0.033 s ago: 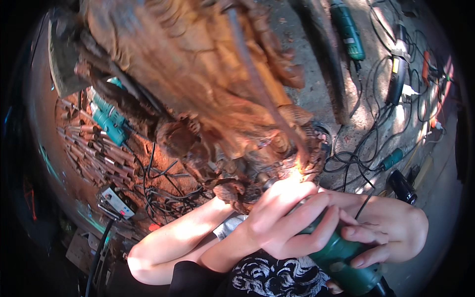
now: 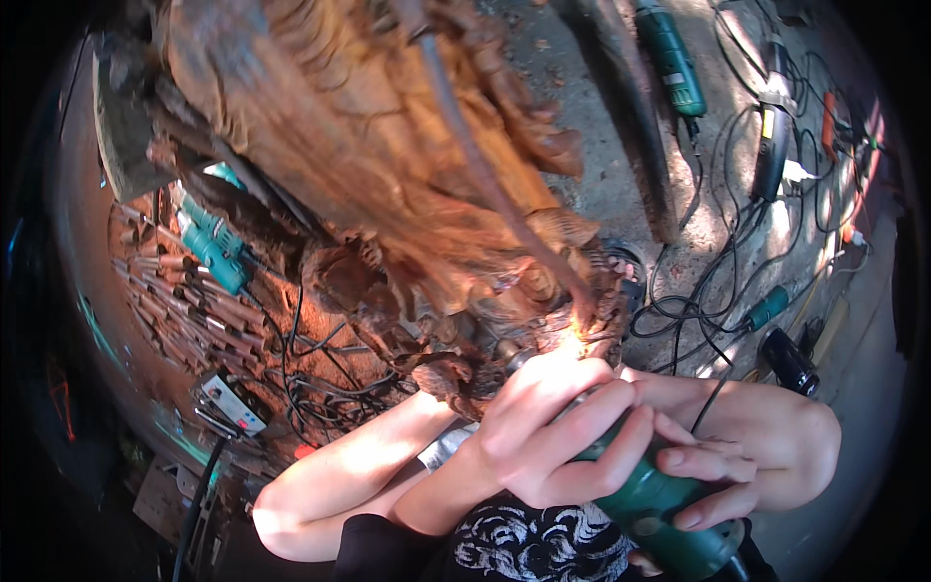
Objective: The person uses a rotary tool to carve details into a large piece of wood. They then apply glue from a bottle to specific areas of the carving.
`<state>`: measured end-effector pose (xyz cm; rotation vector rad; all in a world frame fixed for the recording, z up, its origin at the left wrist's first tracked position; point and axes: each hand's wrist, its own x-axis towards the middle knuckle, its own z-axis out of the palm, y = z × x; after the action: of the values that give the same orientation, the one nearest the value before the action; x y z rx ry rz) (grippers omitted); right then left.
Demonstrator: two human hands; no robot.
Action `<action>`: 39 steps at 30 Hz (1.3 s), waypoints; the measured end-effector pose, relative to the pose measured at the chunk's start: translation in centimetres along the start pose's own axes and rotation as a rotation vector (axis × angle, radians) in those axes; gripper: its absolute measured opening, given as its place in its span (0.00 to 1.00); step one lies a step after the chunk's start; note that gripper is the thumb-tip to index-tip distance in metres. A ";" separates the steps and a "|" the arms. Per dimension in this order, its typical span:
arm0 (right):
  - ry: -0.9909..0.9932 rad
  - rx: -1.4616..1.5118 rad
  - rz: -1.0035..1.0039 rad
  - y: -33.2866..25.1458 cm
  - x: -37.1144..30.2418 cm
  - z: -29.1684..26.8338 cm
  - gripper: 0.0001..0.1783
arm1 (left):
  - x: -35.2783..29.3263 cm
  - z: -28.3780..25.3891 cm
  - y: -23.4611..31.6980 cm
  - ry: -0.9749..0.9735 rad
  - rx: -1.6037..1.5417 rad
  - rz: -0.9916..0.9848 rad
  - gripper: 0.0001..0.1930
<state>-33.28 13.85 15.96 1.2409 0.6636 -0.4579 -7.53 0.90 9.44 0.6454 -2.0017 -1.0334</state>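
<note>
Holding: left hand [image 2: 548, 427] fingers wrapped round front, right hand [image 2: 713, 467] fingers round rear of green power tool [image 2: 640, 497], in front of black shirt [image 2: 543, 539]. Probably hefty, rigid, slick; grip its body two-handed. Carved wood [image 2: 388, 145] ahead likely stiff, brittle-edged; can't tell contact.

To the left of the brown carved-wood sculpture [image 2: 388, 165] lie brown rod-shaped tools [image 2: 199, 315], seemingly on reddish shavings [image 2: 318, 308]. On the grey floor [image 2: 601, 189] to its right, a cylindrical green power tool [image 2: 672, 68] lies beyond looping black cables [image 2: 735, 236].
</note>
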 end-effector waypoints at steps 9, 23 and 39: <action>0.201 2.581 2.613 7.9 1.3 -0.5 0.15 | -0.5 0.5 2.1 0.005 -0.026 0.318 0.17; 0.886 2.719 2.454 10.6 -0.2 -5.2 0.41 | -3.7 -2.7 8.0 -0.092 0.250 0.330 0.17; 1.424 2.116 3.239 12.8 4.5 -9.1 0.55 | 3.6 -3.5 14.4 0.158 0.943 0.465 0.35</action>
<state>-23.61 26.26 20.30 -0.8064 0.9548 -1.5267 -7.95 4.58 24.20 0.6402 -2.2780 0.2794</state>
